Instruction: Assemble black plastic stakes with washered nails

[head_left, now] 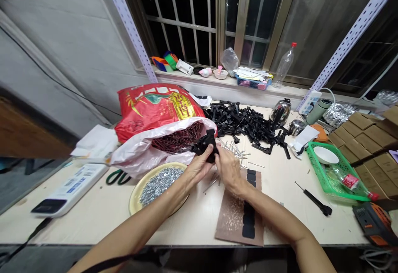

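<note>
Both hands meet over the table in front of the red bag. My left hand (199, 166) is closed around black plastic parts (203, 143), which look like the handle pieces heaped behind. From the other side, my right hand (228, 163) presses its fingers against the same black parts; its fingertips are partly hidden. Below and left is a yellow bowl (134, 194) of small silver metal pieces (160, 184). The open red bag (155, 103) spills dark reddish rods (180, 138). Thin silver rods (238, 152) lie loose behind my right hand.
A pile of black handle pieces (245, 123) lies at the back. A brown board with black pads (230, 223) is under my right forearm. A black-handled tool (317, 201), green basket (320, 181) and cardboard boxes (370, 140) stand right; scissors (118, 177) and a white device (70, 190) left.
</note>
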Motion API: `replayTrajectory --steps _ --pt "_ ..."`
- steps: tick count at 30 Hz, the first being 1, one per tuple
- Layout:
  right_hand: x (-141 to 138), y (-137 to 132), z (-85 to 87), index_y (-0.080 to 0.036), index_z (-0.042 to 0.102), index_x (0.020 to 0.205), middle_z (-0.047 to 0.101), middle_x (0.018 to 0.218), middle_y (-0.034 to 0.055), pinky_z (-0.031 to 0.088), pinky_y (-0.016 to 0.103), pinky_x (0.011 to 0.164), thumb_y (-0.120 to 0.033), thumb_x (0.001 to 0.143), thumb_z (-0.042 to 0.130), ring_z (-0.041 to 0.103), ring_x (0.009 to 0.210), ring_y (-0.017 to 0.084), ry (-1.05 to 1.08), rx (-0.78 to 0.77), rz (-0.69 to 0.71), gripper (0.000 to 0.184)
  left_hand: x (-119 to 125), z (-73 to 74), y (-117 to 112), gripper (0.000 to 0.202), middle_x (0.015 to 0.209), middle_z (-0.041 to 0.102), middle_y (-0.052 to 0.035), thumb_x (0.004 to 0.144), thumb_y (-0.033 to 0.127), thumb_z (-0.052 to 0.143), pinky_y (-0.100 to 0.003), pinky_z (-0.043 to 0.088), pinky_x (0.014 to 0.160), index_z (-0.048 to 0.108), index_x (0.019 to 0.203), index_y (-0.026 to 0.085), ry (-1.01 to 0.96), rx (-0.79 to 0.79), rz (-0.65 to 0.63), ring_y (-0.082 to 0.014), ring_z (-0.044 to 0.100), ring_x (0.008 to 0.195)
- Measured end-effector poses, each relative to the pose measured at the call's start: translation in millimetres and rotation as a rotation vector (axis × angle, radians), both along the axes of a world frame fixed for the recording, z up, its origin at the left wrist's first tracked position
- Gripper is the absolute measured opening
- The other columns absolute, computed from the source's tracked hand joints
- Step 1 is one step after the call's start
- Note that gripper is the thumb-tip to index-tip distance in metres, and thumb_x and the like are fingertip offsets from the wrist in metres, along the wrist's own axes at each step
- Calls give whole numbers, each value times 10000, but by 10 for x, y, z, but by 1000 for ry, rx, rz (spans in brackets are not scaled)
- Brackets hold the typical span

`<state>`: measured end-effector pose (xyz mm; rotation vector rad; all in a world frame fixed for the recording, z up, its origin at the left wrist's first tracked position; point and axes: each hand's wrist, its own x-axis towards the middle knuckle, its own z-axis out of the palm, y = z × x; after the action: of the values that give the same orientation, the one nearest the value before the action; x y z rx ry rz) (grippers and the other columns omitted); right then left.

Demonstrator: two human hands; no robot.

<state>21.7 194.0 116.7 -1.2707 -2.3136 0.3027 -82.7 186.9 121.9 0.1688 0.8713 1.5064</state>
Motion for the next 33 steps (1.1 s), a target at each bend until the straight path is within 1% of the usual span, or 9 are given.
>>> replayTrajectory --steps 3,6,9,12,19,24,27,31,33 --pt "-79 -92 -62 -117 579 1250 625 1228 138 482 324 949 -108 931 380 610 1076 202 27 109 135 376 -115 -30 -108 247 826 730 -75 576 72 814 -246 513 872 698 794 88 82 30 -62 -189 658 931" --pt "42 24 -18 -193 588 1246 655 1186 69 498 292 918 -174 953 416 614 1067 172 -57 29 266 340 -220 -84 -218 315 764 709 -29 513 111 840 -264 520 818 700 795 117 225 84 -24 -170 655 813" --pt "329 364 60 -261 584 1233 670 1136 21 497 245 837 -160 980 344 629 998 137 -377 -113 18 363 -301 -122 -318 357 764 698 4 510 131 835 -286 501 842 693 836 163 407 147 74 -166 644 803" --pt "601 697 36 -177 655 1094 662 1112 121 473 281 793 -78 916 417 613 1002 209 -531 -146 -121 314 -352 -112 -388 437 799 703 15 505 74 817 -292 467 894 678 899 202 546 200 85 -177 645 859" --pt "761 808 -187 -112 663 967 632 1048 155 415 253 767 -21 886 402 570 1025 207 -699 -171 -111 289 -312 -73 -394 542 850 702 12 509 22 797 -325 429 955 641 980 241 684 110 58 -216 644 947" --pt "852 834 -76 -112 650 954 587 1112 173 415 287 803 9 855 390 544 1055 232 -700 -138 -145 304 -307 -173 -368 420 842 693 5 526 148 827 -335 445 942 621 882 232 782 32 84 -218 638 932" --pt "867 783 123 -115 583 1118 604 1033 136 442 303 805 -53 886 382 582 971 213 -508 -103 -130 313 -315 -207 -337 360 754 682 2 500 108 816 -341 469 895 611 770 227 699 0 106 -234 638 890" --pt "638 573 410 -181 263 1415 611 799 -12 513 286 673 -194 878 450 622 675 145 251 -203 137 568 -249 -188 -274 318 684 651 20 501 27 757 -326 462 875 600 695 223 702 4 69 -227 627 878" --pt "454 458 501 -219 277 1396 608 763 -35 529 286 636 -258 879 467 622 639 136 490 -237 246 552 -185 -157 -259 315 660 631 30 497 -9 728 -316 460 859 591 668 218 753 37 29 -215 620 847"
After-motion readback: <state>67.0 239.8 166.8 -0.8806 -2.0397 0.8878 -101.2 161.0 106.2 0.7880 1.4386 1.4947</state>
